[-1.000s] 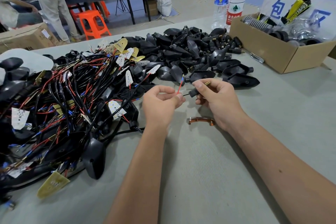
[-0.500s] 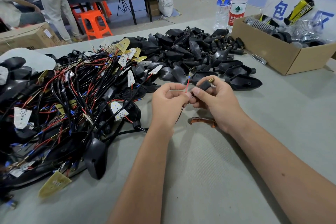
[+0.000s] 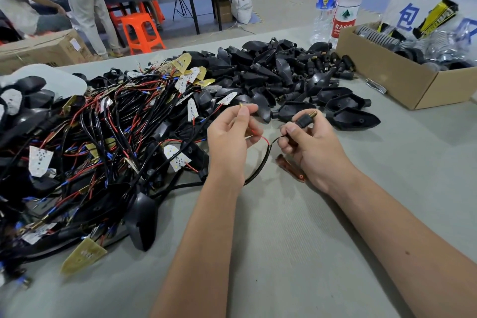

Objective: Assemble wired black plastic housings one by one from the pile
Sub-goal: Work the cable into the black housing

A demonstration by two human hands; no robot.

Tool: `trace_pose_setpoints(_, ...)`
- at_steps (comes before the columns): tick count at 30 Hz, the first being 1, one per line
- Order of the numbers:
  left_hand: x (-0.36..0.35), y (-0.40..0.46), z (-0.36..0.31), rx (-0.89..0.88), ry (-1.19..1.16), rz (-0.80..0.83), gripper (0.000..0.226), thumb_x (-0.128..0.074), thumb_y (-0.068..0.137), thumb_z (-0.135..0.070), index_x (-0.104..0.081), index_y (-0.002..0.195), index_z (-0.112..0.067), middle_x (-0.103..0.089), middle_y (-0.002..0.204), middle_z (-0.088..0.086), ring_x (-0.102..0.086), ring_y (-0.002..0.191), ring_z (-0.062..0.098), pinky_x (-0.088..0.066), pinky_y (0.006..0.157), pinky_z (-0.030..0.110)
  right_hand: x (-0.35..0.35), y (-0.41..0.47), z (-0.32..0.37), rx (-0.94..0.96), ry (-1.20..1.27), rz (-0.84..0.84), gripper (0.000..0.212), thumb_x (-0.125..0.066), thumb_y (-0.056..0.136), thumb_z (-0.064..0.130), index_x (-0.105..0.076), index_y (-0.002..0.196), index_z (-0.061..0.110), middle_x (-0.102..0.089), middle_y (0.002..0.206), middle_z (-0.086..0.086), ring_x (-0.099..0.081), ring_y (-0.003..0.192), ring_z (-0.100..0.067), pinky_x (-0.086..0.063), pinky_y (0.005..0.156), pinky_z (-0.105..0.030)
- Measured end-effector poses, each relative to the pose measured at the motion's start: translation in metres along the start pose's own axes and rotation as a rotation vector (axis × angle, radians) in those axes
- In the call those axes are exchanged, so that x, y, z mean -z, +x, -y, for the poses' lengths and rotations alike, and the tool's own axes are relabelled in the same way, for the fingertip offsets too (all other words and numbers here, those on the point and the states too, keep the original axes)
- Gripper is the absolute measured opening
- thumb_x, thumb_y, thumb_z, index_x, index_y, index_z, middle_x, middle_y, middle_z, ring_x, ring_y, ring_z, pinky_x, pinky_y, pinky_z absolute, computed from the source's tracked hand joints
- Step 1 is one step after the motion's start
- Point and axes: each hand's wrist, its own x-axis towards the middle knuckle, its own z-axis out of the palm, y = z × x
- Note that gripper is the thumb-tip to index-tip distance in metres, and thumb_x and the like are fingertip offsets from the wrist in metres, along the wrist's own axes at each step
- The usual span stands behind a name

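A: How does the part in work look, and where is it?

B: It is a small black plug (image 3: 302,120) with a ribbed brass tip, held above the desk (image 3: 296,240) just in front of the pile of bare black housings (image 3: 289,77). A black cable (image 3: 260,165) leaves its lower end, loops down between the hands and splits into red wire (image 3: 259,134).

A: What room is there around it?

B: To the left lies the tangle of wired housings (image 3: 103,142). A cardboard box (image 3: 402,77) stands to the right rear, two water bottles (image 3: 346,8) behind it. The grey desk surface toward the viewer is open. A small brown piece (image 3: 290,166) lies under the right hand.

A: State of the hands?

B: The right hand (image 3: 312,147) holds the plug in a closed grip of thumb and curled fingers, tip pointing up and right. The left hand (image 3: 229,142) pinches the wire end between thumb and forefinger, raised. Both forearms reach in from the near edge.
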Motion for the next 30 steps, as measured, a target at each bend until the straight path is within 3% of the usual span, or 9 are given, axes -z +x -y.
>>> trace_pose_setpoints(4,0.009,0.000,0.003,-0.176,0.502,0.112,0.030,-0.052,0.101,-0.020,-0.073,0.080,-0.018,-0.053,0.061,-0.012,-0.051,0.065,0.010,-0.042,0.068,0.031,0.000,0.001,0.000,-0.001,0.013,-0.073,0.015,-0.053,0.104,0.002,-0.049,0.099,0.016,-0.063,0.076,-0.006,-0.055,0.063,-0.017,-0.048,0.047,-0.024)
trace_pose_setpoints(7,0.007,-0.004,0.006,-0.215,0.746,0.179,0.031,-0.049,0.097,-0.025,-0.070,0.074,-0.023,-0.066,0.069,-0.008,-0.063,0.086,0.017,-0.048,0.078,0.039,0.001,0.000,0.002,-0.033,0.028,-0.083,0.012,-0.058,0.103,0.007,-0.053,0.100,0.018,-0.066,0.079,-0.005,-0.056,0.062,-0.014,-0.049,0.046,-0.024)
trace_pose_setpoints(9,0.004,-0.005,0.010,-0.241,0.782,0.196,0.033,-0.050,0.101,-0.020,-0.073,0.077,-0.020,-0.068,0.074,-0.007,-0.062,0.090,0.018,-0.046,0.082,0.039,0.001,0.000,0.003,-0.032,0.053,-0.070,0.010,-0.060,0.102,0.007,-0.056,0.101,0.015,-0.068,0.083,-0.007,-0.057,0.062,-0.012,-0.050,0.048,-0.023)
trace_pose_setpoints(13,-0.004,-0.004,0.015,-0.325,0.850,0.198,0.031,-0.051,0.104,-0.015,-0.065,0.076,-0.015,-0.060,0.079,-0.003,-0.055,0.082,0.018,-0.038,0.074,0.034,0.002,0.000,0.005,-0.048,0.103,0.004,0.005,-0.055,0.105,0.006,-0.058,0.103,0.009,-0.071,0.085,-0.008,-0.061,0.067,-0.013,-0.053,0.061,-0.020)
trace_pose_setpoints(20,-0.014,-0.010,0.014,-0.359,0.898,0.170,0.033,-0.051,0.106,-0.021,-0.050,0.073,-0.021,-0.051,0.075,-0.004,-0.048,0.077,0.018,-0.032,0.068,0.033,0.001,-0.001,0.007,-0.067,0.116,-0.004,0.012,-0.056,0.105,0.012,-0.061,0.098,0.004,-0.066,0.076,-0.005,-0.055,0.059,-0.011,-0.047,0.054,-0.020)
trace_pose_setpoints(24,-0.016,-0.012,0.017,-0.361,0.822,0.195,0.031,-0.055,0.105,-0.020,-0.057,0.074,-0.018,-0.050,0.072,-0.003,-0.047,0.074,0.016,-0.032,0.066,0.031,0.005,0.001,0.007,-0.051,0.087,-0.017,0.015,-0.063,0.101,0.015,-0.062,0.088,0.007,-0.059,0.066,-0.007,-0.047,0.054,-0.013,-0.040,0.049,-0.018)
trace_pose_setpoints(30,-0.016,-0.012,0.019,-0.380,0.753,0.128,0.022,-0.067,0.099,-0.022,-0.077,0.082,-0.013,-0.056,0.072,0.005,-0.050,0.072,0.016,-0.033,0.064,0.021,0.007,0.004,0.002,-0.002,0.120,-0.046,0.006,-0.072,0.093,0.014,-0.066,0.091,0.011,-0.060,0.069,0.004,-0.049,0.055,-0.007,-0.038,0.047,-0.017)
